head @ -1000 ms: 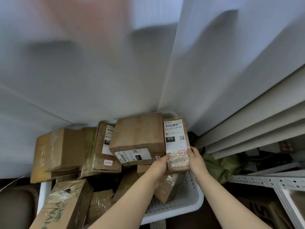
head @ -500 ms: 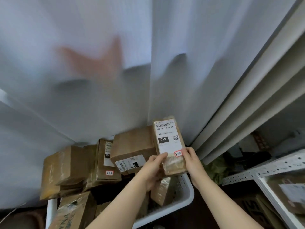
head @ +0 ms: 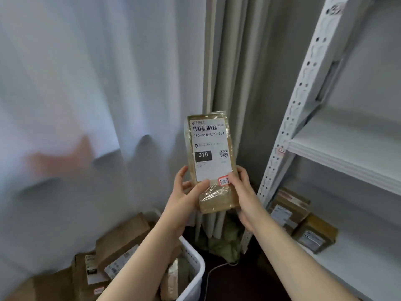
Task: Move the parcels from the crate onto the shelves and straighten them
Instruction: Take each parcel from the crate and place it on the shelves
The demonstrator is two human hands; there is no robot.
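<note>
Above the crate (head: pixel 193 258): the parcel (head: pixel 209 161) is up in the air, clear of the boxes left in the crate (head: pixel 121 246), in front of the curtain (head: pixel 86 83) and just left of the shelf upright (head: pixel 303 94), touching neither.
Left hand (head: pixel 186 198): it grips the lower left edge, thumb laid flat across the front at the bottom corner of the label (head: pixel 209 148), the other fingers curled round behind.
Right hand (head: pixel 243 192): it grips the lower right edge, thumb pressed to the front beside the red sticker (head: pixel 224 181). The rest of its fingers sit behind the parcel, so how they lie cannot be told.
Long axis: close to vertical, with the top leaning a touch left.
Facing: printed face towards the person, barcode end up, sticker end down at the hands.
Risk, slipping: the wrap looks glossy and both grips sit low, so the tall top could tip away or the parcel could slide down through the fingers.
Risk, clipping: swung right while upright, its top end could strike the upright or the lip of the shelf (head: pixel 347 157).
Risk, placing: stood on its narrow end it would likely topple. Pushed in carelessly, it could knock the shelved parcels (head: pixel 303 222) askew.
</note>
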